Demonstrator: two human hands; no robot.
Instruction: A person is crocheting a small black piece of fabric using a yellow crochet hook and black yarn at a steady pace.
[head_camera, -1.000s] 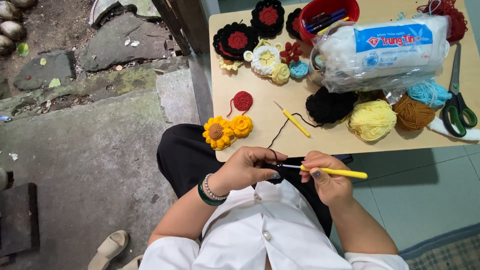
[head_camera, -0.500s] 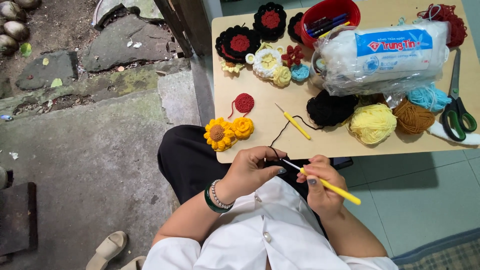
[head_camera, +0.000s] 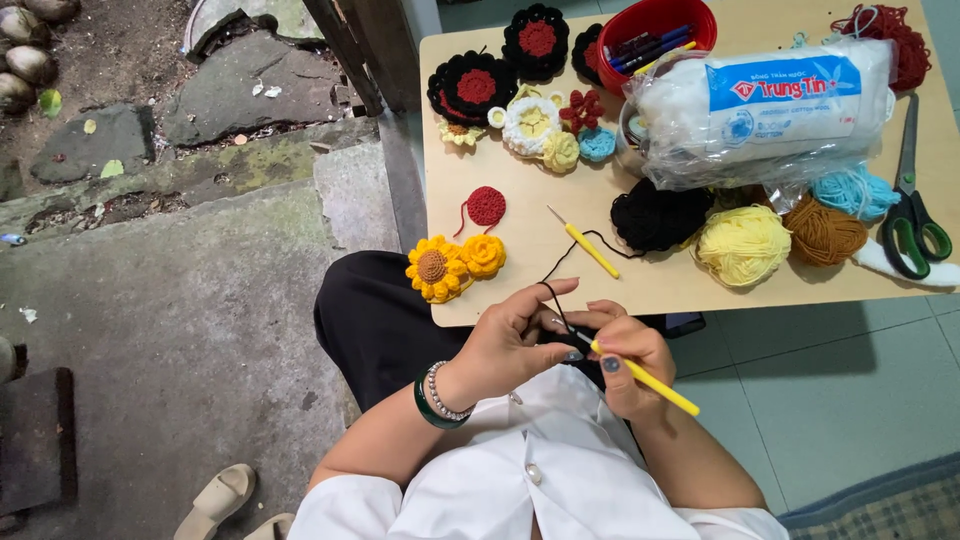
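Observation:
My right hand (head_camera: 627, 362) grips a yellow-handled crochet hook (head_camera: 650, 383), its tip pointing left toward my left hand (head_camera: 515, 338). The left hand pinches a small piece of black crochet work, mostly hidden by the fingers, with black yarn (head_camera: 565, 262) running over the forefinger up to a black yarn ball (head_camera: 660, 215) on the wooden table (head_camera: 540, 225). Both hands sit just below the table's near edge, over my lap.
The table carries a second yellow hook (head_camera: 589, 247), yellow crocheted flowers (head_camera: 450, 265), a red disc (head_camera: 486, 206), black-and-red flowers (head_camera: 475, 86), yellow, brown and blue yarn balls, green-handled scissors (head_camera: 915, 225), a bagged white stuffing pack (head_camera: 765, 110) and a red bowl (head_camera: 650, 25) of pens.
The hook has tilted from nearly level to slanting down to the right. My hands have shifted slightly while working the black yarn.

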